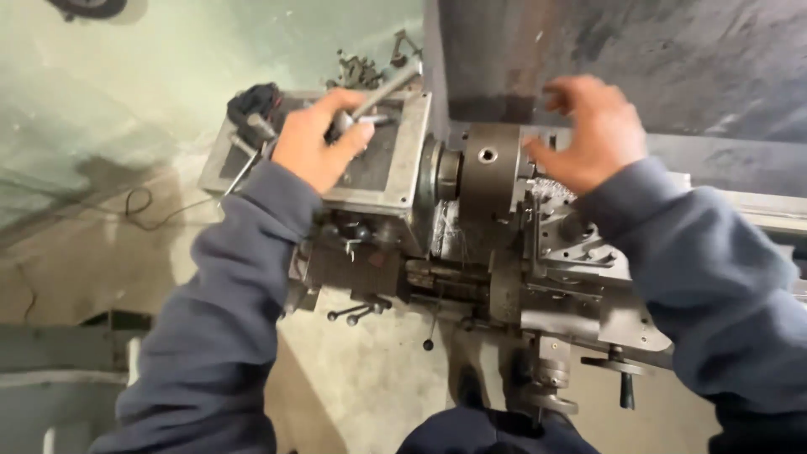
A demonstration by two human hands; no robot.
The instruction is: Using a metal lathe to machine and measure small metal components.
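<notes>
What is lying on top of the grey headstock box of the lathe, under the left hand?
On the headstock the left hand grips a long metal wrench. A black cloth sits at the far corner. The hand covers the wrench's lower end.

Concrete floor [370,395], grey, stained, carries the metal lathe [471,252]. Thin dark cable [139,210] lies looped on the floor left of the machine. Small heap of metal scraps [361,71] on the floor behind the headstock. Floor partly in shadow at lower left.
</notes>
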